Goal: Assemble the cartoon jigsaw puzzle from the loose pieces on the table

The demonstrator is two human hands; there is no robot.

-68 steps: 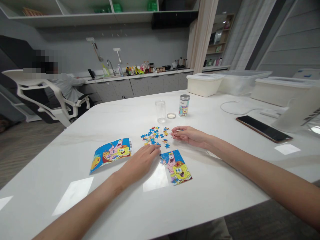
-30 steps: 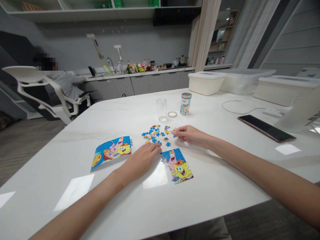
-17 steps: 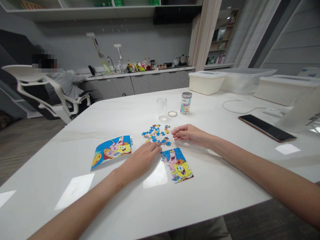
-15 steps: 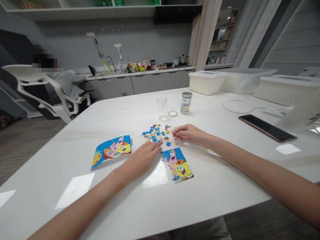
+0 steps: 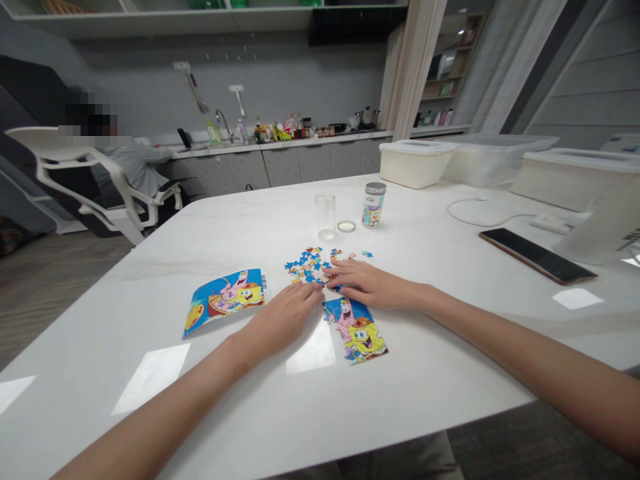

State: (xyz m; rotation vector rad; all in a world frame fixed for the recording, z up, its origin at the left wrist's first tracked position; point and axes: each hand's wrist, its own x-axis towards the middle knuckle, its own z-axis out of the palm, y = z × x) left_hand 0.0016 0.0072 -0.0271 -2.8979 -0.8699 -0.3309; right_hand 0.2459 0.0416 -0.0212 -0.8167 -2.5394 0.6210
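My left hand [image 5: 295, 305] rests on the table with its fingers lying low at the near edge of a pile of loose jigsaw pieces [image 5: 306, 263]. Stretched over the pile's right side is my right hand [image 5: 373, 283], fingers apart, its tips touching or just above some pieces that it partly hides. Right below the hands lies a joined section of puzzle [image 5: 361, 333] showing a pink starfish and a yellow sponge character. A curled picture sheet [image 5: 227, 297] with the same characters is to the left. One blue piece [image 5: 367, 254] sits apart, beyond my right hand.
A clear jar [image 5: 325, 217], its ring-shaped lid [image 5: 346, 227] and a printed canister [image 5: 373, 205] stand behind the pile. On the right are a phone [image 5: 537, 255], a white cable [image 5: 480, 217] and lidded bins [image 5: 417, 165]. A person [image 5: 133, 163] sits at the far left counter.
My right hand has moved left and toward me, its fingers going from pinched to spread over the pieces. A blue piece now shows behind it. My left hand has stayed in place.
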